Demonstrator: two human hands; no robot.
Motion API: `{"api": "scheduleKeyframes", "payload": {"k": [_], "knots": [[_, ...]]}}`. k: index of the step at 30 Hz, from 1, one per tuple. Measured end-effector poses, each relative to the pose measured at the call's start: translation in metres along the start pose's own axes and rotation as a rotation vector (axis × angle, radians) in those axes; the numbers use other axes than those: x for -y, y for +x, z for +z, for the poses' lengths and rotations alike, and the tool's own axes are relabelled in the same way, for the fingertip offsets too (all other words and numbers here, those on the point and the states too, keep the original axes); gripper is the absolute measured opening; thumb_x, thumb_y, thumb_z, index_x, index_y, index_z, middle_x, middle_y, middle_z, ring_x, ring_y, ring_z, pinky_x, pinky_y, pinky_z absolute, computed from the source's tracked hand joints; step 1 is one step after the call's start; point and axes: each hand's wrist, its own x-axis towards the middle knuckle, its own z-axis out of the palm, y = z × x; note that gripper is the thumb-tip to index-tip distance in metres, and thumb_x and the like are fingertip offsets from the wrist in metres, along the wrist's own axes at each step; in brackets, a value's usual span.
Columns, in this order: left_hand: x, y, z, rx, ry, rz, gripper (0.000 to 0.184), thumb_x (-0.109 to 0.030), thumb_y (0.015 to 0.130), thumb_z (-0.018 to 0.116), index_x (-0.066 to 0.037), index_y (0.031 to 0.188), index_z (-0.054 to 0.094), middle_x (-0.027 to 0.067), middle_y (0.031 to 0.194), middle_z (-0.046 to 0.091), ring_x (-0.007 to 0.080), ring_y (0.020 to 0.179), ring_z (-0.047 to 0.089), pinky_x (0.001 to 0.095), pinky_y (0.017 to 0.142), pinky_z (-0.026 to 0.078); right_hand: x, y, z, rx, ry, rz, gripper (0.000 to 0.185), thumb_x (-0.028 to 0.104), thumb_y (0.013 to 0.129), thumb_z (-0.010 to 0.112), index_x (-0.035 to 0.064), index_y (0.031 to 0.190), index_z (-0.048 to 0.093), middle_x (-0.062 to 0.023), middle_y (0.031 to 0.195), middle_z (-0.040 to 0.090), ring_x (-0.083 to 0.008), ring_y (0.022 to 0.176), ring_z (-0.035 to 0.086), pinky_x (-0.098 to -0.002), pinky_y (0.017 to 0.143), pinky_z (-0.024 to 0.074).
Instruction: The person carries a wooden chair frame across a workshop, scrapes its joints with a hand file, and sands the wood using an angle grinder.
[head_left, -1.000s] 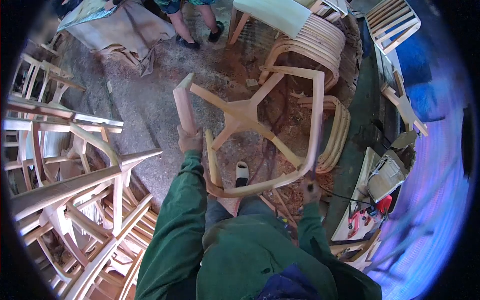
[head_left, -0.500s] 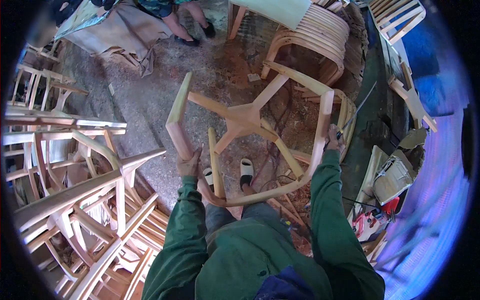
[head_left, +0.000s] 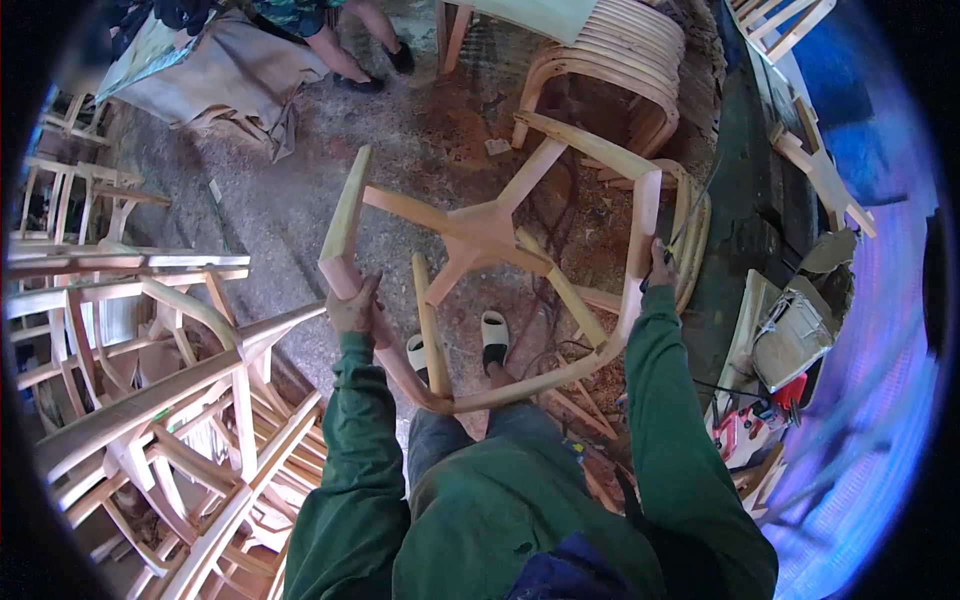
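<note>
A bare wooden chair frame (head_left: pixel 485 235) is held out in front of me, above the floor. Its curved rail bows round near my waist, and crossed pieces meet in its middle. My left hand (head_left: pixel 355 305) is closed round the left side of the rail, just below its angled corner. On the opposite side, my right hand (head_left: pixel 660 268) is closed at the right member of the frame, its fingers partly hidden. Something small and dark shows by the right hand, too unclear to name.
Stacked wooden chair frames (head_left: pixel 150 400) crowd the left. Curved wooden parts (head_left: pixel 610 60) are piled ahead, with shavings around them. A red tool (head_left: pixel 735 435) lies at right near a pale container (head_left: pixel 790 345). Another person's legs (head_left: pixel 350 45) are beside a draped table (head_left: pixel 215 75).
The chair frame has tilted slightly and shifted left in view. My left hand has moved left and up, closer to the rail's corner. My right hand stays at the right side.
</note>
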Motion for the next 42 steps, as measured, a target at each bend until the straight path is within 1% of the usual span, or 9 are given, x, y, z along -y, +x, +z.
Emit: {"api": "scheduleKeyframes", "payload": {"k": [9,18,25,31,33,37,38,40,42], "knots": [[-0.015,0.038,-0.008,0.185,0.056,0.073,0.033,-0.021,0.071,0.082,0.000,0.085,0.060,0.0045,0.064,0.058,0.0153,0.049,0.055,0.0296,0.045,0.046,-0.013,-0.025,-0.015,0.008,-0.094,0.246,0.077,0.066,0.080,0.060,-0.0034,0.114,0.063,-0.0070,0.096,0.062,-0.0174,0.082,0.055,-0.0308,0.074,0.0444],[-0.055,0.138,-0.011,0.322,0.323,0.008,0.031,-0.024,0.069,0.084,-0.004,0.074,0.061,0.0038,0.058,0.056,0.0158,0.046,0.055,0.0301,0.042,0.047,-0.069,-0.138,0.000,0.038,0.667,0.255,0.043,0.040,0.086,0.069,0.0064,0.111,0.063,-0.0015,0.096,0.062,-0.0152,0.081,0.058,-0.0314,0.071,0.0493],[-0.057,0.205,-0.007,0.404,0.420,0.506,0.037,-0.022,0.070,0.082,0.001,0.095,0.066,0.0076,0.082,0.068,0.0155,0.068,0.064,0.0310,0.062,0.051,-0.050,-0.245,-0.002,0.091,0.624,0.478,0.035,0.040,0.087,0.066,0.0100,0.104,0.062,-0.0026,0.089,0.062,-0.0178,0.070,0.059,-0.0361,0.061,0.0527],[-0.059,0.257,0.011,0.508,0.354,0.775,0.049,-0.021,0.074,0.080,-0.001,0.113,0.058,0.0081,0.104,0.067,0.0168,0.092,0.063,0.0320,0.078,0.051,-0.062,-0.270,0.002,0.115,0.026,-0.166,0.029,0.037,0.091,0.062,0.0082,0.097,0.061,-0.0018,0.081,0.063,-0.0186,0.071,0.063,-0.0339,0.061,0.0553],[-0.057,0.266,0.017,0.449,0.358,0.750,0.048,-0.020,0.074,0.079,-0.001,0.113,0.057,0.0087,0.104,0.067,0.0171,0.092,0.063,0.0325,0.080,0.051,-0.043,-0.267,0.006,0.208,0.781,0.478,0.029,0.036,0.091,0.063,0.0083,0.101,0.061,-0.0021,0.086,0.064,-0.0174,0.074,0.064,-0.0331,0.063,0.0553],[-0.075,0.253,0.019,0.156,0.823,0.861,0.047,-0.020,0.076,0.079,-0.002,0.113,0.056,0.0091,0.105,0.067,0.0169,0.093,0.063,0.0332,0.082,0.051,-0.055,-0.265,0.036,0.125,0.831,0.667,0.020,0.029,0.091,0.063,0.0096,0.096,0.059,-0.0041,0.081,0.058,-0.0177,0.070,0.060,-0.0329,0.054,0.0512],[-0.067,0.274,0.017,0.145,0.720,0.835,0.062,-0.038,0.061,0.086,-0.004,0.104,0.058,0.0163,0.101,0.067,0.0337,0.097,0.064,0.0412,0.082,0.051,-0.081,-0.275,0.043,0.188,0.746,0.668,0.024,0.031,0.090,0.064,0.0093,0.101,0.058,-0.0046,0.087,0.059,-0.0186,0.076,0.060,-0.0342,0.061,0.0521],[-0.046,0.325,0.008,0.157,0.704,0.880,0.061,-0.039,0.061,0.086,-0.005,0.104,0.059,0.0147,0.100,0.068,0.0304,0.095,0.065,0.0401,0.081,0.051,-0.136,-0.289,0.062,0.318,0.606,0.624,0.035,0.034,0.089,0.066,0.0086,0.111,0.057,-0.0056,0.098,0.061,-0.0203,0.088,0.061,-0.0367,0.074,0.0538],[-0.041,0.327,-0.002,0.188,0.715,0.841,0.048,-0.023,0.068,0.084,-0.002,0.104,0.061,0.0096,0.099,0.068,0.0202,0.091,0.064,0.0342,0.079,0.052,-0.033,-0.334,0.068,0.299,0.822,0.930,0.038,0.036,0.086,0.069,0.0097,0.110,0.056,-0.0057,0.095,0.059,-0.0212,0.089,0.060,-0.0429,0.079,0.0523]]}}
